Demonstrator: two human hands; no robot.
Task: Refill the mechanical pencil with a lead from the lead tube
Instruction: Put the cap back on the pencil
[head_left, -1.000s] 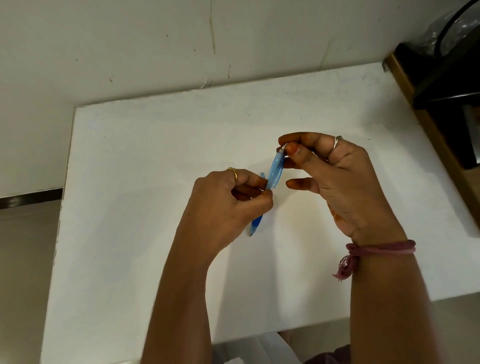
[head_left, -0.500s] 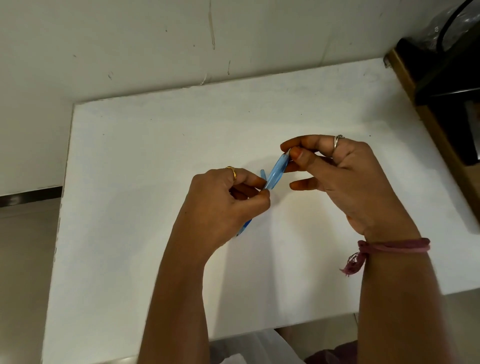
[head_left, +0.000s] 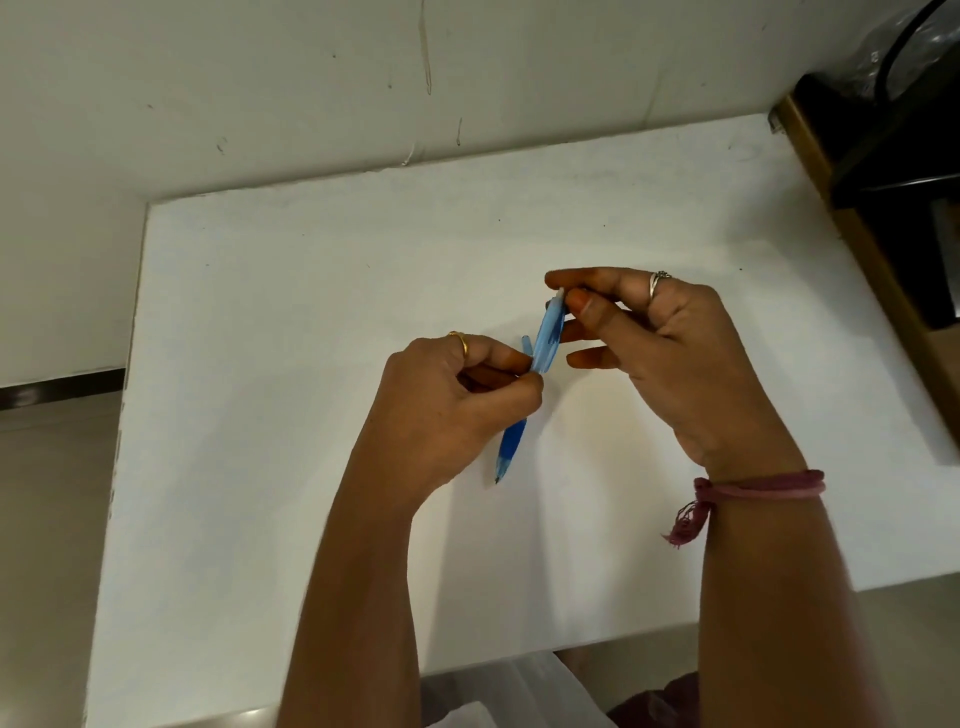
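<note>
The left hand (head_left: 457, 410) grips the middle of the blue mechanical pencil (head_left: 540, 358), held above the white worktop (head_left: 311, 291), tip toward the near side. The right hand (head_left: 670, 353) pinches its white far end, probably the cap, though blur hides the detail. A hard tug could send the cap flying or spill loose leads. The lead tube isn't visible. No brand or writing is legible.

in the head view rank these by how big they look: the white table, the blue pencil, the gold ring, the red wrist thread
1. white table, by far the largest.
2. blue pencil, though partly hidden in the left hand.
3. red wrist thread, a little shorter than the pencil; close, and nearer the camera.
4. gold ring, smallest.
</note>
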